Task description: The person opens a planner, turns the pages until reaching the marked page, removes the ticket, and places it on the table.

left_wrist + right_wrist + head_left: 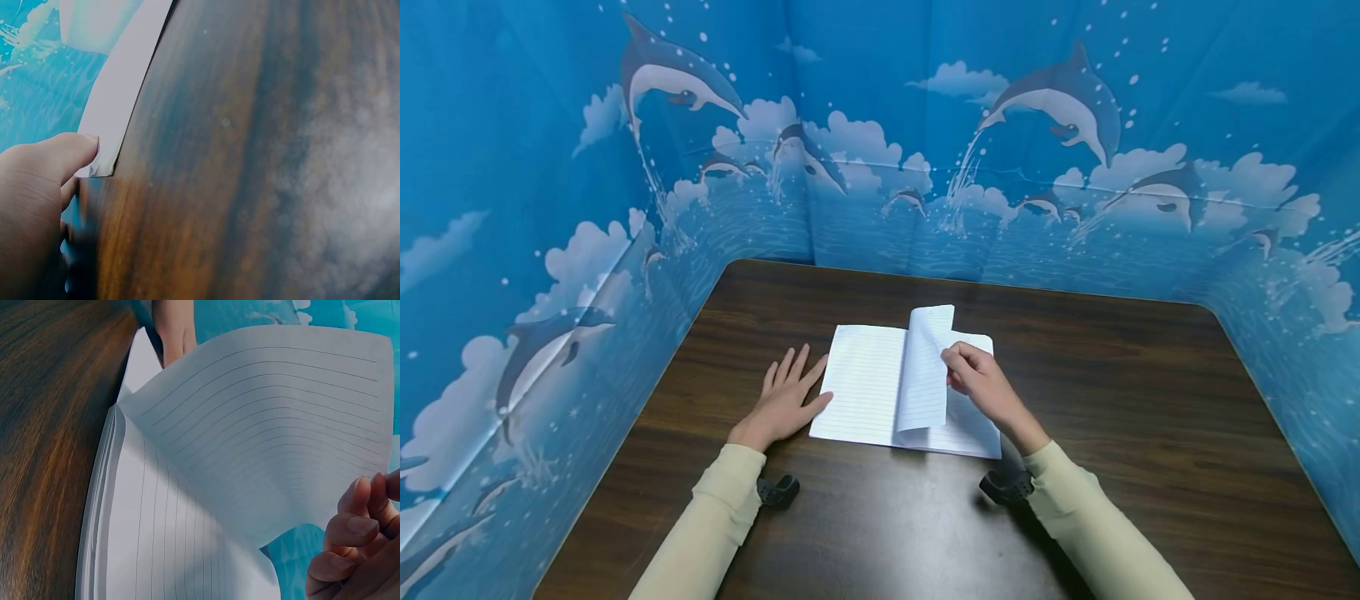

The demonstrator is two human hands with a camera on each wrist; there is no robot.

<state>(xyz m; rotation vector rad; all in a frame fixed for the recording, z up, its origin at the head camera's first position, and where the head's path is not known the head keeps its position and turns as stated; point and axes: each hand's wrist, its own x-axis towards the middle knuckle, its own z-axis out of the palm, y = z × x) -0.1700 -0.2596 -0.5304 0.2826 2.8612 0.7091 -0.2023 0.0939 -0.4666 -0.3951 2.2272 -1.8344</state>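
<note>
An open notebook [868, 383] with lined white pages lies on the dark wooden table. One page [925, 367] stands lifted and curved above the right half, its outer edge pinched between the thumb and fingers of my right hand [981, 379]. In the right wrist view the raised page [269, 412] bends near those fingertips, and other leaves lie flat beneath it. My left hand [782, 400] rests flat with fingers spread at the notebook's left edge. Its thumb lies on the page corner in the left wrist view, where the left hand [44, 162] is partly cut off.
The wooden table [1112, 400] extends around the notebook on all sides. A blue curtain [865, 100] printed with dolphins and clouds surrounds its back and sides. Dark straps sit on both wrists, the left strap [778, 492] and the right strap [1006, 486], below pale yellow sleeves.
</note>
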